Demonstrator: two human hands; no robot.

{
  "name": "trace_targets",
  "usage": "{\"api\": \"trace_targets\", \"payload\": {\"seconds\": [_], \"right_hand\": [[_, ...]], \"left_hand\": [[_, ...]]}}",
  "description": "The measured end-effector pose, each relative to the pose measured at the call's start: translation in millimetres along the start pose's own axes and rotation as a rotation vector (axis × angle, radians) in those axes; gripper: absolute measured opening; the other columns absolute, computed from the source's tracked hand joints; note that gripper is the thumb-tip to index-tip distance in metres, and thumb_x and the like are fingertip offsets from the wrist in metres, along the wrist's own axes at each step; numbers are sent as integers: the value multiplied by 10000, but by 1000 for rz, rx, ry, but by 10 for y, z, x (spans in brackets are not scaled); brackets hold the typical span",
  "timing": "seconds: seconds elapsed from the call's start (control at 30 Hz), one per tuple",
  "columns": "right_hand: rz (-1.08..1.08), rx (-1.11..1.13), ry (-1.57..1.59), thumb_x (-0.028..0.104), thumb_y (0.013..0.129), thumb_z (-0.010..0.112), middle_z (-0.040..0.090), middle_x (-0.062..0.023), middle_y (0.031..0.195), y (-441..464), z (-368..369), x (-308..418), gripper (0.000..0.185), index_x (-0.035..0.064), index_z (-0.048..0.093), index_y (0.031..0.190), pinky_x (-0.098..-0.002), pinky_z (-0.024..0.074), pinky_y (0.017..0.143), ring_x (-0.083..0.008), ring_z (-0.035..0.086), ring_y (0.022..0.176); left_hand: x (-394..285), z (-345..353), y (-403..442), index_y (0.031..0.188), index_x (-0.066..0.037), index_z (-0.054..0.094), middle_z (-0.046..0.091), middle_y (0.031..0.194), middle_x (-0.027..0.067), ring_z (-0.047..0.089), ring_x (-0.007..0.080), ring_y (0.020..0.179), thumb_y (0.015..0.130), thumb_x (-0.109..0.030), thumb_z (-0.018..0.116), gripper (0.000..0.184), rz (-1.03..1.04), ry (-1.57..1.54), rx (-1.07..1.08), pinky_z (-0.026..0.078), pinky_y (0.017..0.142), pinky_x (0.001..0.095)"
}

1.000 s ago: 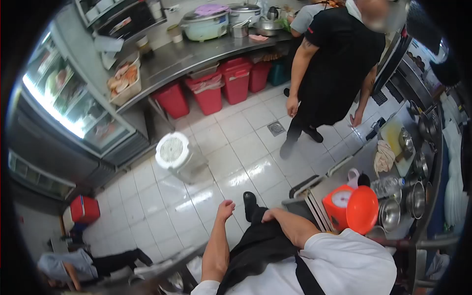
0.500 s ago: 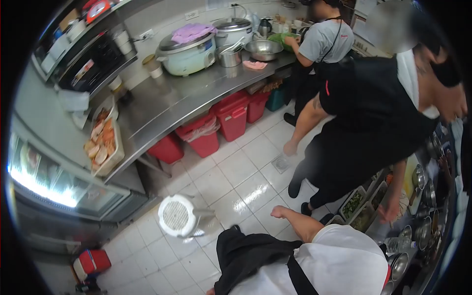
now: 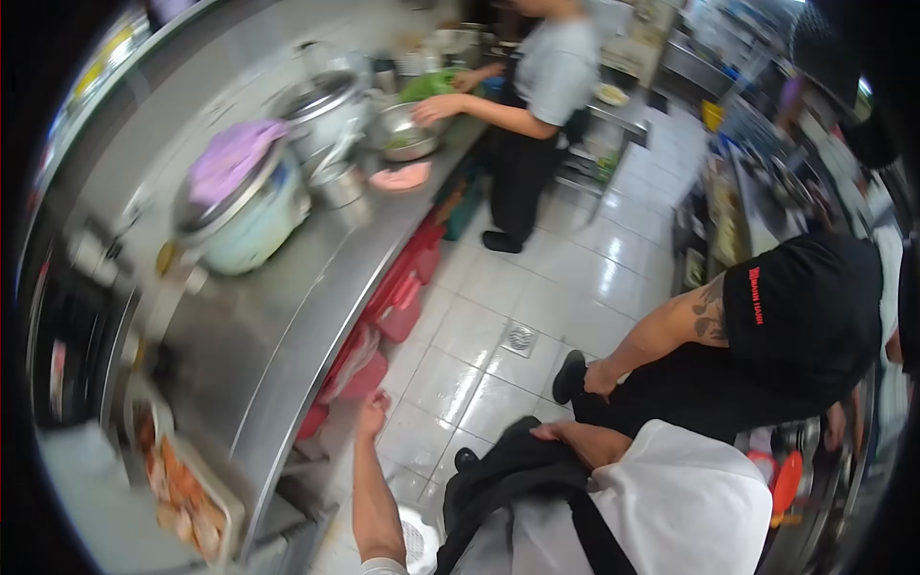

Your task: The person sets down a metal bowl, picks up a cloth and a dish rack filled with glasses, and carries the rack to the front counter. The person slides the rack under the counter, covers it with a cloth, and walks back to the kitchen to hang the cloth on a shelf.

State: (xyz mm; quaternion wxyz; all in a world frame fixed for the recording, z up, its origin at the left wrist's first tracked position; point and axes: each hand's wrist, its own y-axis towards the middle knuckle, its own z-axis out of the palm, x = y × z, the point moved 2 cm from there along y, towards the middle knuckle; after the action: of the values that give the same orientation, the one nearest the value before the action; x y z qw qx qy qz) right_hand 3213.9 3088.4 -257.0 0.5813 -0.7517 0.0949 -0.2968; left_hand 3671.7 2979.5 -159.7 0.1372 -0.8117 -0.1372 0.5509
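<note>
My left hand (image 3: 374,412) is held out in front of the steel counter, over the floor beside the red bins. Its fingers are curled in and nothing shows in them. Close to my body, my right hand (image 3: 551,431) is by the black apron (image 3: 517,470) I wear; its fingers are partly hidden. Beneath my left forearm, the white plastic stool (image 3: 419,539) shows in part.
Along the left runs a steel counter (image 3: 278,331) with a rice cooker (image 3: 254,230), a steel bowl (image 3: 407,144) and a tray of food (image 3: 187,498). Red bins (image 3: 398,311) stand below. One co-worker (image 3: 546,86) handles greens; another in black (image 3: 805,316) bends at my right.
My view has turned and moved forward along the counter. My left arm has come into view, reaching forward, and my right hand has drawn back to the apron. The co-worker in black now bends lower.
</note>
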Motion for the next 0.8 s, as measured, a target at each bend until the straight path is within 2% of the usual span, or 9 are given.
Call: {"api": "trace_targets", "payload": {"seconds": [0.07,0.17,0.23,0.33,0.43,0.5,0.53,0.7,0.8], "right_hand": [[41,64,55,519,961,353,634,-97,1174,-214,-345,409,593,48,621,1203,-470,458,928,-266,610,1043],[2,281,200,520,952,371,626,-76,1196,170,-733,401,570,83,613,1227,-488,451,938,-255,593,1081],[-41,172,-102,537,933,392,613,-62,1221,536,-999,252,564,119,603,1247,-495,446,941,-247,585,1096],[8,180,269,543,884,483,590,-70,1248,698,-1572,364,582,111,590,1258,-473,471,916,-254,570,1116],[-61,151,158,503,876,522,577,-102,1270,648,-2302,596,595,55,572,1265,-463,495,889,-275,556,1146],[34,42,69,484,872,519,603,-206,1204,2071,-2613,31,606,-23,596,1194,-457,524,824,-340,635,1004],[-72,-193,-23,464,854,533,647,-225,1088,655,-3351,512,578,-45,637,1107,-441,532,770,-352,662,905],[-273,-709,109,411,832,522,643,-237,1064,937,-5192,15,476,-10,670,998,-423,466,898,-375,600,1020],[-213,-894,729,379,828,541,642,-231,1066,306,-5894,-299,432,-2,668,988,-443,467,904,-397,595,1016]], "left_hand": [[-855,112,655,1177,-78,570,625,951,31,569,127,796,920,-223,582,295,152,25,92,464,655,279],[-1980,509,1186,1171,-85,572,614,974,19,575,123,839,913,-191,602,281,4,-187,151,463,685,273],[-1891,849,1579,1154,-108,581,606,970,14,585,127,855,907,-179,596,257,-13,-76,181,470,676,280],[-1393,1236,2029,1143,-134,574,618,1029,27,614,176,884,868,-132,606,277,-140,-60,332,514,676,330],[-797,1219,2151,1192,-88,537,611,1061,96,632,226,912,919,-245,528,315,-577,-134,421,535,712,392],[-821,1179,2093,1170,-85,553,619,1041,103,634,240,900,902,-239,541,309,-723,48,421,531,710,401],[-880,1166,2120,1159,-84,561,622,1031,107,634,247,894,893,-235,548,307,-760,138,415,530,709,405],[-1493,1724,3002,1105,-76,601,641,982,125,638,283,864,849,-219,581,294,-747,428,494,522,705,427],[-1789,2401,3725,1073,-72,625,653,952,137,640,304,846,823,-210,601,286,-581,629,664,517,702,440]]}}
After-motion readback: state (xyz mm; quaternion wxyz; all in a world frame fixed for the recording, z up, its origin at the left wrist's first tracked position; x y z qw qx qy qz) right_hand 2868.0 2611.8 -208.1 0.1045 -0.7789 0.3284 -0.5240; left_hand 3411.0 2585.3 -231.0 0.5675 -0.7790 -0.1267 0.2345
